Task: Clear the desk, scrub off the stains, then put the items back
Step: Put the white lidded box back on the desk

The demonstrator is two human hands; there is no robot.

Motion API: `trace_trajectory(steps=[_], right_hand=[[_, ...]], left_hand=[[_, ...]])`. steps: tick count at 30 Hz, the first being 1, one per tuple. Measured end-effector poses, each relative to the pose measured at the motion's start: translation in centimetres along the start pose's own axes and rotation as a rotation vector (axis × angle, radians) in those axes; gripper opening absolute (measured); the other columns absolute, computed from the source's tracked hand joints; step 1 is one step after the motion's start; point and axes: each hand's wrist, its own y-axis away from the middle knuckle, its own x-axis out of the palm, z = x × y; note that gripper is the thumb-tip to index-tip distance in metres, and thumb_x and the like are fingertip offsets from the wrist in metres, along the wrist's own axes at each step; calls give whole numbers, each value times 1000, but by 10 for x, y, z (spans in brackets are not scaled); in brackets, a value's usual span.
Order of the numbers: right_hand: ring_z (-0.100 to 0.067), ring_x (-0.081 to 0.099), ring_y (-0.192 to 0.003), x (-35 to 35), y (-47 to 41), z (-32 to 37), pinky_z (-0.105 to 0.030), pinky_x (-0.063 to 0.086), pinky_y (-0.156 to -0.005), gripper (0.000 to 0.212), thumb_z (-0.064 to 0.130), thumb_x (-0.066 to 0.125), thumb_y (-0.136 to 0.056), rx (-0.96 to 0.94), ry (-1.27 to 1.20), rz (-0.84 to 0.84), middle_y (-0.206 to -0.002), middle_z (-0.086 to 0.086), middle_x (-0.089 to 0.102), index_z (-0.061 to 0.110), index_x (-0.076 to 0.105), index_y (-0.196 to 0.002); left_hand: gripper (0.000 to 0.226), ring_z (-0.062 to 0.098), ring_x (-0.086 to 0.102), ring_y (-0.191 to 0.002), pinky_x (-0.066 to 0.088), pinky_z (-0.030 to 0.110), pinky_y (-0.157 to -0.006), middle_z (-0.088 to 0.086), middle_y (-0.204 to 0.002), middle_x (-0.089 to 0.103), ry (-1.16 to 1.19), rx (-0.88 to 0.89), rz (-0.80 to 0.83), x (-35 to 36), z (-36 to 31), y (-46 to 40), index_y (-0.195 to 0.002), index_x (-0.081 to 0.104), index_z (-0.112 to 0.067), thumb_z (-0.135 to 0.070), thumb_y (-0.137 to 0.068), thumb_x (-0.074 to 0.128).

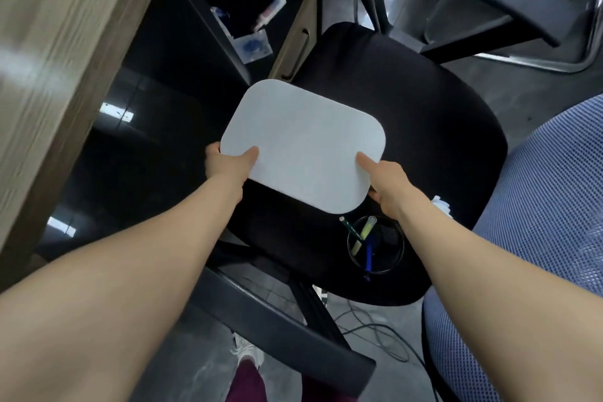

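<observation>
The flat white rounded-rectangle mat (pixel 301 147) is pinched at its near corners by the left hand (pixel 228 165) and right hand (pixel 386 188) over the black fabric chair seat (pixel 424 127). Whether it is being set down or picked up cannot be told; either way it must be kept level and clear of the black mesh pen cup (pixel 375 245) on the seat's near edge. The mat looks smooth, thin and stiff.

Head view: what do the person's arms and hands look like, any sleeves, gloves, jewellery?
Both forearms are bare up to the frame edge: no sleeves in view. The left hand and right hand wear no gloves; no watch, bands or rings are visible.
</observation>
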Motion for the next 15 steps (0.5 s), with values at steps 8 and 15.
trace_trajectory(steps=[8,15], right_hand=[[-23,58,-106,-31,55,44,-38,49,-90,53,44,53,-91,-114,-41,-97,-121,-2,57,8,45,-129],[-27,62,-100,-67,153,71,-45,55,-78,70,59,60,-78,-229,-122,-157,-120,-4,56,11,42,-127]], left_hand=[[67,21,58,-104,51,35,-89,2,-121,56,16,-6,103,-3,-27,55,-129,45,-14,-31,-73,78],[65,20,56,-103,40,27,-77,3,-119,55,127,13,267,-34,-49,139,-126,41,-9,-27,-75,77]])
